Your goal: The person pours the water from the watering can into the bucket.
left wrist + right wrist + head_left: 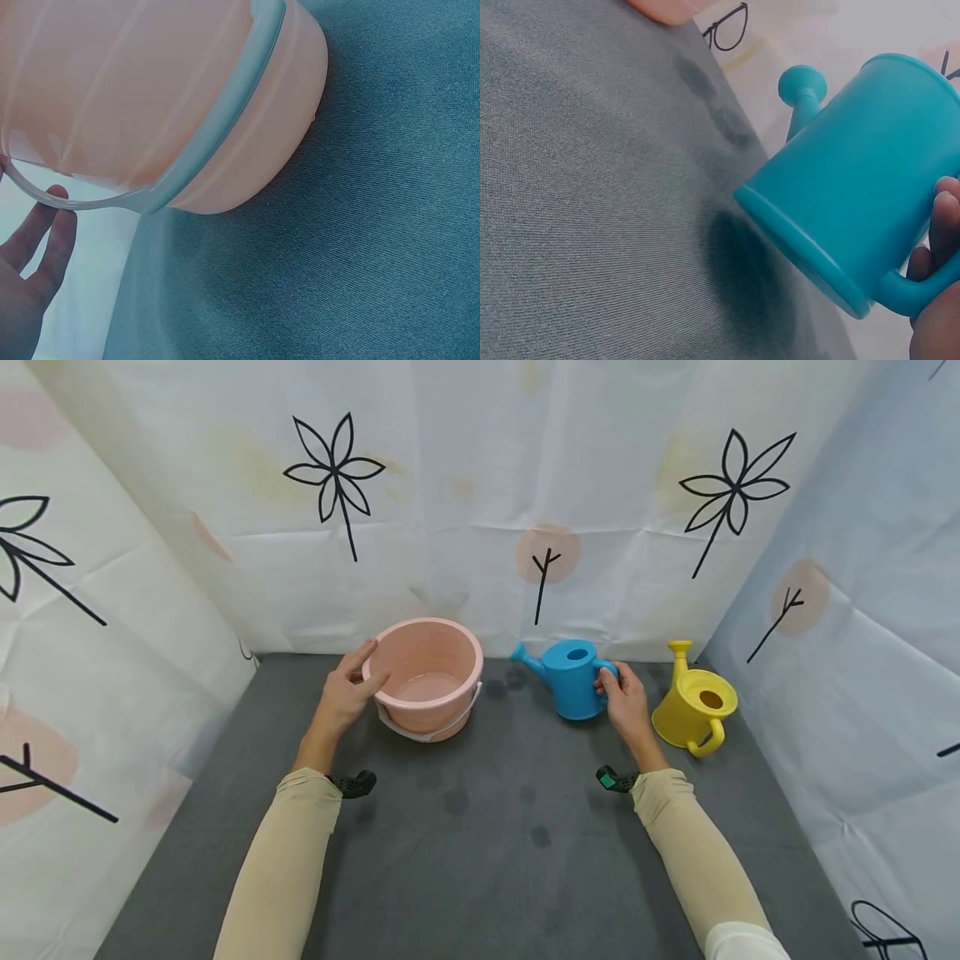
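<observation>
A pink bucket (431, 697) with a white handle (427, 737) stands at the back of the table, left of centre. At its left rim is my left hand (347, 692), thumb over the edge and fingers along the outside, pinching the rim. The left wrist view shows fingertips (64, 214) against the bucket's lip. My right hand (624, 702) grips the handle of a blue watering can (573, 681), its spout pointing left toward the bucket. In the right wrist view, the can's base (802, 255) hangs above the cloth, over a dark shadow.
A yellow watering can (686, 714) stands right of my right hand, near the table's right edge. Dark spots mark the grey tabletop (480, 868). Patterned white curtains (450, 560) enclose the back and both sides.
</observation>
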`<state>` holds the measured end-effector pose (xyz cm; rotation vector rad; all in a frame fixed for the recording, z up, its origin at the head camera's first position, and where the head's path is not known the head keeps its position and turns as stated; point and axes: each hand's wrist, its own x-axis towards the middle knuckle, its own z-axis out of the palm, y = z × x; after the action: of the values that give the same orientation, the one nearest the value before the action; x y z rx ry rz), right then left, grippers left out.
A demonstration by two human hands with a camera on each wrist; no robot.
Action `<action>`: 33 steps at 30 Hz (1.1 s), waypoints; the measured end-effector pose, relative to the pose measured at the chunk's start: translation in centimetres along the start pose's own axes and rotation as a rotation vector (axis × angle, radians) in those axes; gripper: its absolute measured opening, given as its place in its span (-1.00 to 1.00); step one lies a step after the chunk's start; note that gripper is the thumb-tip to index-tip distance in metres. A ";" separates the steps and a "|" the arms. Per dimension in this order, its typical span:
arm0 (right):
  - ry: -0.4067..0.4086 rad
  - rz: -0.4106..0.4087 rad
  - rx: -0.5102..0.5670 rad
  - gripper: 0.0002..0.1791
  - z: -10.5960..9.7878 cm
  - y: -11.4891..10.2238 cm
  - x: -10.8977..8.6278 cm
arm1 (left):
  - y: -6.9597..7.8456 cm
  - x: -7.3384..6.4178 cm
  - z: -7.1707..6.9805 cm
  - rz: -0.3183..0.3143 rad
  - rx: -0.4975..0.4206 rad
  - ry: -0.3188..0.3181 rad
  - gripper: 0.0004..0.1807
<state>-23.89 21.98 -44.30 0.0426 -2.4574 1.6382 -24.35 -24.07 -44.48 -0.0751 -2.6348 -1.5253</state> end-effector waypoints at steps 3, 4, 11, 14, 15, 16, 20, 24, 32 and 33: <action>0.030 0.000 0.006 -0.59 -0.1 -0.2 -0.3 | 0.0 0.0 0.1 0.000 -0.011 -0.006 -0.24; 0.041 -0.002 0.010 -0.61 -0.1 -0.4 -0.4 | 0.1 -0.1 0.1 -0.003 -0.012 -0.007 -0.24; 0.091 -0.007 0.009 -0.69 -0.3 -1.6 -0.9 | 2.4 -0.9 -0.1 -0.038 -0.016 -0.023 -0.25; 0.114 -0.004 0.035 -0.67 -0.4 -1.7 -0.9 | 3.3 -1.1 -0.2 -0.035 -0.015 -0.028 -0.25; 0.122 -0.003 0.042 -0.65 -0.4 -1.6 -0.8 | 3.3 -1.1 -0.2 -0.034 -0.016 -0.027 -0.25; 0.128 -0.004 0.051 -0.65 -0.5 -1.6 -0.8 | 3.2 -1.1 -0.2 -0.034 -0.018 -0.026 -0.25; 0.135 -0.023 0.107 -0.64 -0.6 -0.9 -0.3 | 1.7 -0.5 0.0 -0.034 -0.026 -0.019 -0.24; 0.142 -0.047 0.186 -0.66 -0.7 -0.3 0.2 | 0.4 -0.1 0.1 -0.014 -0.016 -0.009 -0.25; 0.142 -0.029 0.371 -0.83 -0.8 -2.7 0.0 | 0.1 0.1 0.1 -0.003 -0.012 0.002 -0.27; 0.138 -0.028 0.382 -0.83 -0.9 -2.9 -0.1 | 0.1 0.1 0.1 -0.003 -0.011 0.001 -0.26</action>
<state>-23.34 21.61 -41.31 0.0159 -2.0068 2.0001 -24.40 -23.93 -44.39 -0.0706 -2.6265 -1.5410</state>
